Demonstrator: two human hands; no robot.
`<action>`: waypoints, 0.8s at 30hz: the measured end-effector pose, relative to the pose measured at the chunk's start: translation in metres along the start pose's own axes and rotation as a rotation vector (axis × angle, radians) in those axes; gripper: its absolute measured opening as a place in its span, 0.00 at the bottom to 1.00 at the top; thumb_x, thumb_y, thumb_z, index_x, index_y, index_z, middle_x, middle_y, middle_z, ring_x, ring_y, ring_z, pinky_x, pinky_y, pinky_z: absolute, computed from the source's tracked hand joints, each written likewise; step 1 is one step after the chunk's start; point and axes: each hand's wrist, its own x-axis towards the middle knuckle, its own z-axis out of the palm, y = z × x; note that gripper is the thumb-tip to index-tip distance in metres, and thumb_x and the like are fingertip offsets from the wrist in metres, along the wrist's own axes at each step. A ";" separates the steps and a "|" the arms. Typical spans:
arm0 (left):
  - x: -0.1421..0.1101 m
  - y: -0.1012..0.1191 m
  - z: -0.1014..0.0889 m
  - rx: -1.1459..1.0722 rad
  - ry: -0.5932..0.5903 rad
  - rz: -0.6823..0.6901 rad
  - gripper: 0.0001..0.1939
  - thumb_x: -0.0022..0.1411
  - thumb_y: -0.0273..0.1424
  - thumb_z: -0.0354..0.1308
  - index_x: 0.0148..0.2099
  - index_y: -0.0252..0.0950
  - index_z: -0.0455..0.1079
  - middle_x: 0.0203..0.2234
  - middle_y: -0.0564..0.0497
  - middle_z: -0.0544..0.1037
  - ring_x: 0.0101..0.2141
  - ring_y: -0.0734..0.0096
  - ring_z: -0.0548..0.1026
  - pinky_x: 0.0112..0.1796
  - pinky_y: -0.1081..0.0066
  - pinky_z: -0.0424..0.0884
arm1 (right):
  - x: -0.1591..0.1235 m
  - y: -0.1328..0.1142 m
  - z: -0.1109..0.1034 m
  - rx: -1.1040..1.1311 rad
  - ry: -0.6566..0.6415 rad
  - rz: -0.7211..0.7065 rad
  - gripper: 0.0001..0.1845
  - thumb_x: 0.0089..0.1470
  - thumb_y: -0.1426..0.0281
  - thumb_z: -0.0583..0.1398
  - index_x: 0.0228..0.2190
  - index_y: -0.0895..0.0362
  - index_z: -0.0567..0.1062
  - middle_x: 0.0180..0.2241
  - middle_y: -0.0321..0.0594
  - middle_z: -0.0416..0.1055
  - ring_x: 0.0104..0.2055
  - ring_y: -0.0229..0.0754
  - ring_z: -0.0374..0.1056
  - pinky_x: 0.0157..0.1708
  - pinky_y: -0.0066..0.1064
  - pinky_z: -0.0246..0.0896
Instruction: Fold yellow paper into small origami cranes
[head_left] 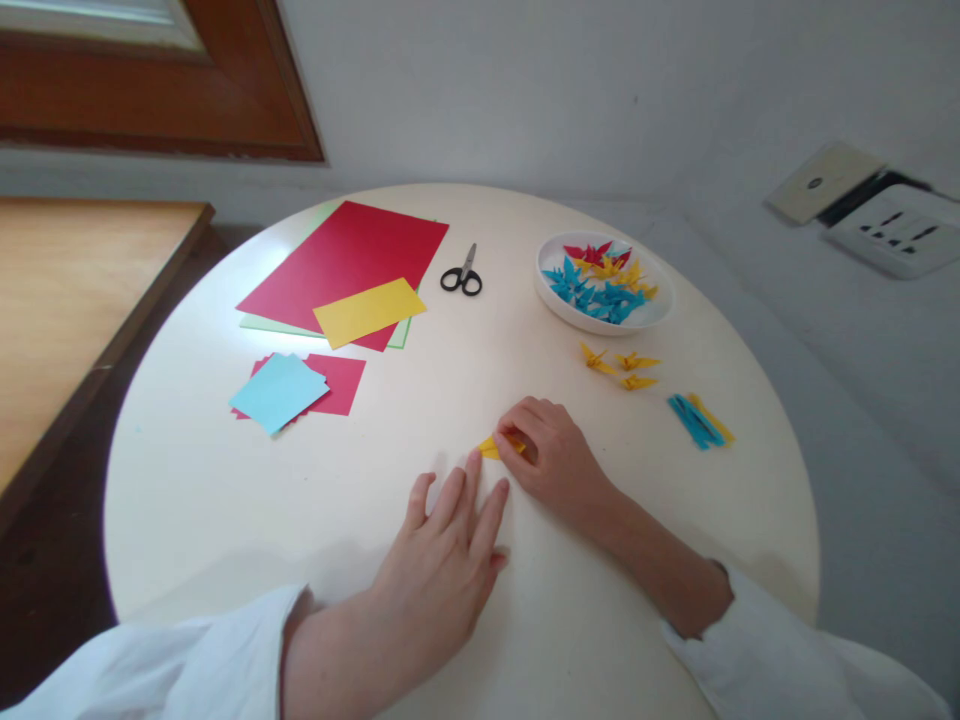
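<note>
Folded yellow paper (489, 448), one, small: on the tabletop (300, 530), to the near side of the black-handled scissors (468, 266), long axis running roughly left to right. Right hand (551, 450), the nearer of the pair: thumb and fingers pinching the paper's right part, reaching in from the right. Left hand (442, 560): fingers spread, palm down, grasping nothing, one fingertip at the paper's left tip.

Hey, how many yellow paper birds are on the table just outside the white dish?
3, all on the near side of the dish: a left bird, a back right bird and a front right bird.
</note>
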 end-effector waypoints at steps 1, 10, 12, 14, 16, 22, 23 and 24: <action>0.000 0.000 0.000 0.000 -0.002 0.001 0.23 0.64 0.38 0.43 0.57 0.33 0.62 0.55 0.37 0.66 0.51 0.53 0.65 0.47 0.55 0.55 | 0.000 0.000 0.000 -0.006 -0.002 0.000 0.06 0.50 0.75 0.54 0.23 0.56 0.66 0.25 0.38 0.68 0.29 0.40 0.61 0.32 0.32 0.51; 0.000 -0.001 -0.002 -0.022 -0.012 -0.007 0.23 0.64 0.38 0.42 0.57 0.34 0.62 0.54 0.38 0.66 0.51 0.54 0.65 0.47 0.56 0.55 | 0.000 -0.001 0.001 -0.052 -0.029 -0.014 0.06 0.51 0.75 0.54 0.24 0.56 0.65 0.27 0.39 0.68 0.30 0.41 0.61 0.32 0.32 0.51; 0.000 -0.001 -0.002 -0.028 -0.011 -0.011 0.23 0.64 0.38 0.42 0.57 0.33 0.62 0.54 0.38 0.67 0.51 0.54 0.65 0.47 0.56 0.55 | -0.001 0.000 0.001 -0.072 -0.032 -0.021 0.06 0.51 0.75 0.54 0.24 0.56 0.66 0.27 0.39 0.68 0.30 0.41 0.60 0.32 0.32 0.51; 0.001 -0.002 -0.002 -0.034 -0.015 -0.019 0.24 0.65 0.38 0.42 0.57 0.32 0.62 0.54 0.38 0.67 0.51 0.54 0.65 0.47 0.56 0.55 | -0.001 -0.001 0.002 -0.084 -0.037 -0.023 0.05 0.52 0.75 0.54 0.25 0.57 0.66 0.27 0.39 0.69 0.30 0.41 0.60 0.32 0.32 0.50; 0.001 -0.001 -0.001 -0.041 -0.018 -0.028 0.25 0.65 0.39 0.41 0.58 0.30 0.61 0.54 0.39 0.67 0.52 0.54 0.65 0.48 0.56 0.55 | -0.001 -0.001 0.002 -0.096 -0.045 -0.018 0.05 0.52 0.75 0.54 0.25 0.57 0.66 0.28 0.39 0.69 0.31 0.41 0.60 0.32 0.32 0.50; 0.001 -0.002 0.002 -0.063 0.000 -0.024 0.25 0.65 0.38 0.40 0.57 0.29 0.61 0.55 0.39 0.66 0.53 0.54 0.63 0.51 0.53 0.52 | -0.001 -0.001 0.003 -0.129 -0.034 -0.019 0.05 0.51 0.75 0.54 0.25 0.56 0.65 0.27 0.39 0.69 0.30 0.41 0.59 0.32 0.32 0.49; 0.002 -0.003 0.002 -0.063 0.014 -0.014 0.25 0.65 0.38 0.40 0.57 0.28 0.61 0.55 0.39 0.66 0.54 0.54 0.62 0.52 0.53 0.50 | -0.002 -0.001 0.004 -0.132 -0.033 -0.019 0.05 0.52 0.75 0.54 0.25 0.56 0.65 0.27 0.39 0.69 0.30 0.41 0.59 0.32 0.32 0.49; 0.002 -0.003 0.002 -0.065 0.029 0.000 0.25 0.65 0.37 0.40 0.57 0.28 0.61 0.55 0.39 0.66 0.55 0.54 0.61 0.53 0.52 0.49 | -0.002 -0.001 0.004 -0.134 -0.035 -0.017 0.05 0.52 0.75 0.54 0.25 0.56 0.65 0.27 0.39 0.69 0.30 0.42 0.59 0.32 0.32 0.49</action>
